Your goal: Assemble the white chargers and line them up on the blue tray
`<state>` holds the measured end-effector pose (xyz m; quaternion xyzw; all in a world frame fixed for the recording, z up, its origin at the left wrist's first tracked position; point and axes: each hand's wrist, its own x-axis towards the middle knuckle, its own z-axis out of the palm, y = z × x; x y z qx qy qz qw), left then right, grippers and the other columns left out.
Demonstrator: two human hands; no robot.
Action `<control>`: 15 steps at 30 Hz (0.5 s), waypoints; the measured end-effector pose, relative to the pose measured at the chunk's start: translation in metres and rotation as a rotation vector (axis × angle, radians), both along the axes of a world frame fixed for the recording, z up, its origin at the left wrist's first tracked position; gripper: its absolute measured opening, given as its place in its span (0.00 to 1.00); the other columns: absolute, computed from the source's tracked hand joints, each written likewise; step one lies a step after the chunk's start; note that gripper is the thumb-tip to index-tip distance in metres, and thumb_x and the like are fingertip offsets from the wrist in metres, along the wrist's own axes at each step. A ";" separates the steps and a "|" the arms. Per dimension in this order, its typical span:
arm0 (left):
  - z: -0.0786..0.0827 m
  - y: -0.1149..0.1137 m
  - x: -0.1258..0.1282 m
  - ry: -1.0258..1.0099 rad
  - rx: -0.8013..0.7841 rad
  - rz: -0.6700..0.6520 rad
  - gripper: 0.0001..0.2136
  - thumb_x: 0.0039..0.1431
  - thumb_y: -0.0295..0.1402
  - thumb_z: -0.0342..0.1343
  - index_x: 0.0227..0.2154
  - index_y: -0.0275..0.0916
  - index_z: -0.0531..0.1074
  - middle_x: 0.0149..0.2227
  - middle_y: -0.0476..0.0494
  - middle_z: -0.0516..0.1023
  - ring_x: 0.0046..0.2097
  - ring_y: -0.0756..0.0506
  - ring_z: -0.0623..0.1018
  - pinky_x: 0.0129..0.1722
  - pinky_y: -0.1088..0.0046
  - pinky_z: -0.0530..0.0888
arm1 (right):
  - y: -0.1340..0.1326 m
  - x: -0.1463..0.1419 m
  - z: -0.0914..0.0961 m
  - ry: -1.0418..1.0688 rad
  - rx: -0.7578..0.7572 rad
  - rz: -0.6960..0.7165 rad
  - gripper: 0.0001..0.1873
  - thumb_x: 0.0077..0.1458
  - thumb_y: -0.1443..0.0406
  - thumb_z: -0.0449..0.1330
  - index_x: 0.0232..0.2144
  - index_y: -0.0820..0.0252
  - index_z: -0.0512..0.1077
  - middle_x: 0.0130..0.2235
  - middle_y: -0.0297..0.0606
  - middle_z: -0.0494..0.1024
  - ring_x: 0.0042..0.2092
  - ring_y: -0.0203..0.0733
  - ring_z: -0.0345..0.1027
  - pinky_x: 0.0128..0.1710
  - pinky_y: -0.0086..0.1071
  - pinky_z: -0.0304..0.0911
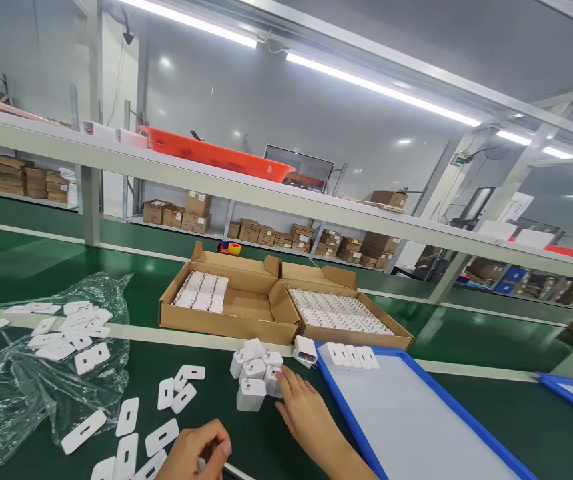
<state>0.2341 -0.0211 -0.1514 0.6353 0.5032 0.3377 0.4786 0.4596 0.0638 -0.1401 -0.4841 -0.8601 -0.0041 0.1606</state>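
Observation:
My right hand (311, 417) reaches to a cluster of white charger housings (251, 395), its fingers and thumb closed at the side of the rightmost housing (272, 381). Low in the view, my left hand (197, 452) is curled with fingertips pinched together. A small pale bit shows between them, too hidden to name. A thin white rod or cable (239, 472) lies beside that hand. Loose white slotted plates (161, 437) are scattered to its left. One open-ended housing (305, 351) lies on its side by the blue-rimmed tray.
Two open cardboard boxes (229, 327) stand behind, holding rows of white parts (339, 311). The blue-rimmed white board (416, 413) at right carries several upright housings (351, 356). Plastic film (11, 393) with more plates lies left. A shelf (246, 180) with a red tray (216, 155) spans above.

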 end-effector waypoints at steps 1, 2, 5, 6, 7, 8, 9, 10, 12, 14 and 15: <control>0.002 0.000 -0.001 0.005 0.008 0.013 0.15 0.59 0.45 0.41 0.27 0.39 0.62 0.22 0.50 0.68 0.28 0.47 0.72 0.26 0.76 0.63 | -0.002 -0.002 -0.004 -0.009 -0.001 -0.020 0.15 0.51 0.77 0.53 0.41 0.65 0.72 0.46 0.54 0.73 0.46 0.61 0.68 0.45 0.54 0.64; 0.003 0.000 -0.001 0.015 0.018 0.027 0.14 0.59 0.43 0.40 0.27 0.39 0.63 0.21 0.50 0.67 0.28 0.47 0.72 0.27 0.76 0.63 | -0.003 -0.002 -0.006 -0.009 -0.007 -0.036 0.13 0.52 0.77 0.51 0.38 0.65 0.71 0.43 0.54 0.73 0.44 0.60 0.68 0.42 0.54 0.64; 0.007 -0.003 -0.002 0.057 0.056 0.067 0.09 0.59 0.37 0.43 0.29 0.39 0.65 0.27 0.47 0.71 0.32 0.45 0.74 0.31 0.73 0.67 | -0.003 0.006 0.001 0.034 -0.066 -0.052 0.09 0.53 0.75 0.50 0.35 0.63 0.67 0.39 0.47 0.70 0.37 0.51 0.69 0.37 0.46 0.67; 0.008 -0.005 -0.003 0.067 0.067 0.077 0.07 0.58 0.35 0.46 0.32 0.39 0.67 0.31 0.46 0.73 0.35 0.44 0.74 0.35 0.71 0.68 | -0.004 0.008 0.007 0.046 -0.088 -0.050 0.09 0.52 0.75 0.50 0.35 0.61 0.65 0.39 0.45 0.69 0.34 0.46 0.69 0.35 0.41 0.67; 0.008 -0.007 -0.003 0.072 0.073 0.072 0.07 0.57 0.34 0.48 0.37 0.40 0.68 0.37 0.43 0.74 0.40 0.43 0.75 0.40 0.68 0.70 | -0.008 0.009 0.014 0.072 -0.120 -0.043 0.07 0.52 0.74 0.51 0.34 0.60 0.63 0.38 0.42 0.68 0.31 0.42 0.68 0.33 0.38 0.67; 0.007 -0.009 -0.003 0.073 0.077 0.059 0.12 0.54 0.32 0.52 0.43 0.41 0.67 0.44 0.41 0.73 0.46 0.41 0.74 0.46 0.65 0.70 | -0.014 0.006 0.022 0.129 -0.183 -0.028 0.05 0.53 0.72 0.51 0.33 0.59 0.62 0.36 0.39 0.67 0.30 0.39 0.67 0.32 0.34 0.67; 0.006 -0.011 -0.002 0.070 0.090 0.034 0.20 0.52 0.31 0.55 0.50 0.41 0.64 0.53 0.37 0.69 0.52 0.39 0.72 0.51 0.62 0.68 | -0.022 0.002 0.031 0.227 -0.293 -0.005 0.03 0.53 0.70 0.53 0.32 0.58 0.60 0.34 0.36 0.66 0.30 0.38 0.66 0.30 0.32 0.66; 0.003 -0.013 -0.002 0.059 0.118 0.006 0.28 0.49 0.29 0.59 0.55 0.41 0.60 0.60 0.35 0.62 0.59 0.37 0.67 0.56 0.60 0.65 | -0.032 -0.005 0.038 0.364 -0.447 0.022 0.04 0.54 0.66 0.54 0.31 0.57 0.60 0.33 0.34 0.65 0.31 0.37 0.66 0.30 0.30 0.66; -0.004 -0.016 0.000 -0.013 0.266 -0.038 0.38 0.44 0.27 0.64 0.59 0.40 0.55 0.67 0.32 0.48 0.65 0.35 0.56 0.61 0.58 0.61 | -0.053 -0.026 0.048 0.680 -0.826 0.058 0.11 0.54 0.58 0.57 0.32 0.57 0.60 0.32 0.33 0.65 0.33 0.37 0.66 0.30 0.29 0.66; -0.011 -0.017 0.003 -0.183 0.508 -0.008 0.35 0.43 0.29 0.67 0.56 0.40 0.60 0.63 0.33 0.58 0.63 0.36 0.63 0.59 0.62 0.66 | -0.067 -0.051 0.048 0.828 -1.062 0.061 0.16 0.54 0.53 0.56 0.35 0.59 0.63 0.33 0.35 0.67 0.33 0.38 0.67 0.30 0.29 0.67; -0.013 -0.017 0.003 -0.275 0.616 0.030 0.31 0.44 0.31 0.68 0.52 0.42 0.65 0.59 0.35 0.66 0.59 0.37 0.69 0.56 0.64 0.69 | -0.070 -0.064 0.043 0.811 -1.065 0.072 0.17 0.56 0.51 0.53 0.36 0.60 0.65 0.33 0.36 0.68 0.32 0.38 0.67 0.28 0.29 0.66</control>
